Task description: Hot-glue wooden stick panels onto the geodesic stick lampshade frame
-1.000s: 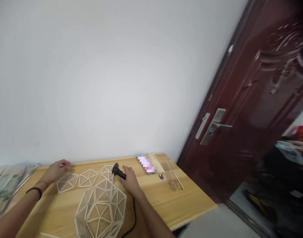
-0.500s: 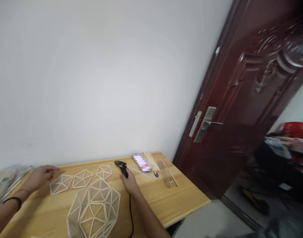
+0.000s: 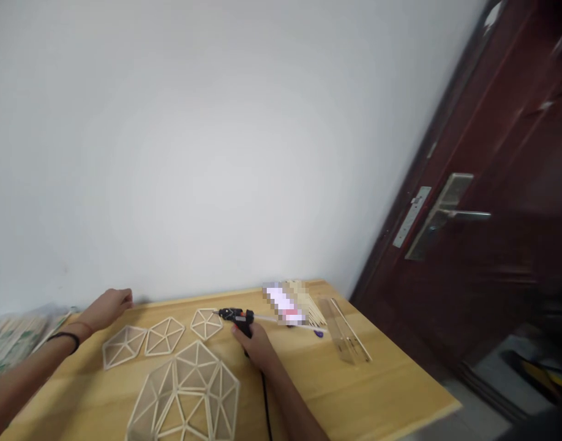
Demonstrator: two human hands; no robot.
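Observation:
My right hand [image 3: 261, 348] is wrapped round the black grip of a hot glue gun [image 3: 237, 316], a clear glue stick jutting from its back. The nozzle is at the right edge of a flat pentagon frame of thin wooden sticks [image 3: 206, 324]; I cannot tell whether they touch. Two more pentagon frames, a middle one [image 3: 165, 337] and a left one [image 3: 125, 346], lie in a row beside it. In front stands a dome of joined stick pentagons [image 3: 197, 373], cut off by the lower edge. Near the wall, my left hand [image 3: 110, 306] has its fingers curled; what they hold, if anything, is hidden.
On the wooden table [image 3: 377, 392] lie a blurred-out phone [image 3: 283, 303], a bundle of sticks [image 3: 313, 312], a clear plastic strip [image 3: 338, 334] and a long stick [image 3: 352, 331]. Packets [image 3: 14, 340] sit at the far left. A black cord [image 3: 266, 404] runs off the front.
The view has shifted, moving the table items right. My left hand has moved right and up, its fingers more curled. The glue gun has turned, its nozzle now at the right-hand pentagon frame.

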